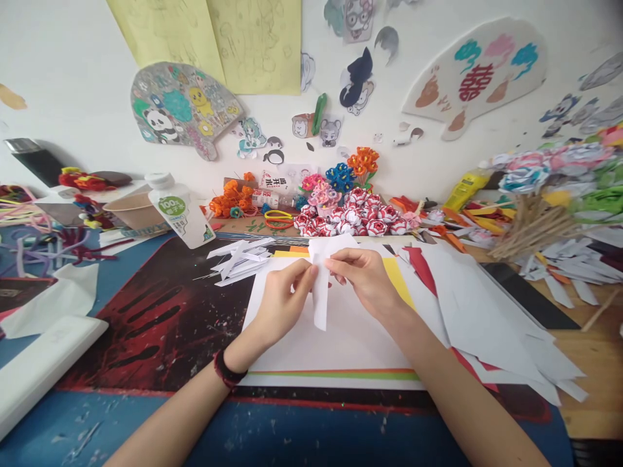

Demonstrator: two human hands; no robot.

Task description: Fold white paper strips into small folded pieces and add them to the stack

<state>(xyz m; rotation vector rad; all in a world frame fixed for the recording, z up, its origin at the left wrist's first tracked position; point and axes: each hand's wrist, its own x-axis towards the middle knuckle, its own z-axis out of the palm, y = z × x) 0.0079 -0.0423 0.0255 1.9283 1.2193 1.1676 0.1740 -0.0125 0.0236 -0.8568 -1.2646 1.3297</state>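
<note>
A narrow white paper strip point(320, 301) hangs upright in front of me, its upper part angled back to the right. My left hand point(288, 295) pinches its left edge between thumb and fingers. On the other side, my right hand point(363, 279) is closed with thumb and index finger pinched at the strip's upper right. Both hands are over a stack of paper point(311, 353) with a white sheet on top and coloured edges showing. Left of the stack's far edge lies a pile of cut white strips point(238, 259).
A dark mat point(160, 324) lies beneath the stack. A white bottle point(180, 214) and a long white case point(46, 370) are at the left. Loose white sheets point(481, 311) spread at the right. Red-and-white paper flowers point(360, 214) line the back near the wall.
</note>
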